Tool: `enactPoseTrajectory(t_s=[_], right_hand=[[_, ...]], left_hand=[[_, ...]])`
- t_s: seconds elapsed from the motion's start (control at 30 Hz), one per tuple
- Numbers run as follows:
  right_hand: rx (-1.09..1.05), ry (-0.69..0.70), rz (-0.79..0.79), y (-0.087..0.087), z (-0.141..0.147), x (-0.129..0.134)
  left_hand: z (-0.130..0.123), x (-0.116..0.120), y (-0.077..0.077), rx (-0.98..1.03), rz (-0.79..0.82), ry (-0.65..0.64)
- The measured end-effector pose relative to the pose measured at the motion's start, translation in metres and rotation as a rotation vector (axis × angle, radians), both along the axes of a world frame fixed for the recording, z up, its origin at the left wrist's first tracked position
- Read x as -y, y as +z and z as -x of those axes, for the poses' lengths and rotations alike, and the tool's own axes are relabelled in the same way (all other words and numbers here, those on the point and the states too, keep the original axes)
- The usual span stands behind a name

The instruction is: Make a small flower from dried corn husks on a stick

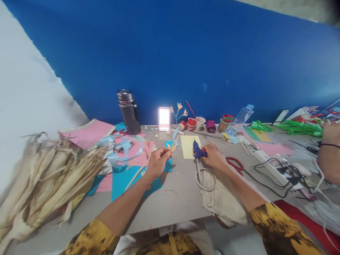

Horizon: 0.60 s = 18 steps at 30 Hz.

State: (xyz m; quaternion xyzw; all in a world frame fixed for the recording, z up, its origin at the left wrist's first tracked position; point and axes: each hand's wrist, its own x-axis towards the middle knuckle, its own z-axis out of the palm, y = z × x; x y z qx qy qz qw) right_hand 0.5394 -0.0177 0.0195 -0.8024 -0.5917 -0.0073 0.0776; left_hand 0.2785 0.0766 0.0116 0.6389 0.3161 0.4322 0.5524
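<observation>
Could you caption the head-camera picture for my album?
Left hand pinching a pale flower, right hand at a blue glue gun, dried husks heaped on the table's left.

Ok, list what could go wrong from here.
First, the blue plastic glue gun at the right hand has its nozzle over the pale yellow paper sheet; if hot, which can't be seen, it might drip or leave a mark. Second, the thin straw-coloured flower pinched in the left hand looks delicate and could tear under a firm grip. Third, the tangled black cables at the white power strip might snag a passing arm.
</observation>
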Motion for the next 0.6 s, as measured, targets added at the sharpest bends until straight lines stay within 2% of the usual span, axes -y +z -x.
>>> enactPoseTrajectory(t_s=[0.1, 0.2, 0.3, 0.4, 0.47, 0.6], right_hand=[[0.004, 0.033, 0.022, 0.001, 0.007, -0.006], [-0.096, 0.141, -0.157, 0.009, 0.023, -0.009], [-0.470, 0.282, -0.364, 0.018, 0.052, -0.015], [-0.893, 0.317, -0.393, 0.021, 0.082, -0.024], [-1.021, 0.309, -0.426, 0.018, 0.096, -0.030], [-1.115, 0.301, -0.470, 0.008, 0.105, -0.034]], left_hand=[[0.001, 0.002, 0.000, -0.002, -0.049, 0.027], [0.000, 0.004, 0.001, 0.021, -0.042, 0.020], [-0.002, 0.004, 0.002, 0.046, 0.000, -0.002], [-0.003, 0.005, 0.004, 0.063, 0.026, -0.004], [-0.003, 0.004, 0.005, 0.066, 0.049, 0.008], [-0.003, 0.003, 0.006, 0.064, 0.102, 0.026]])
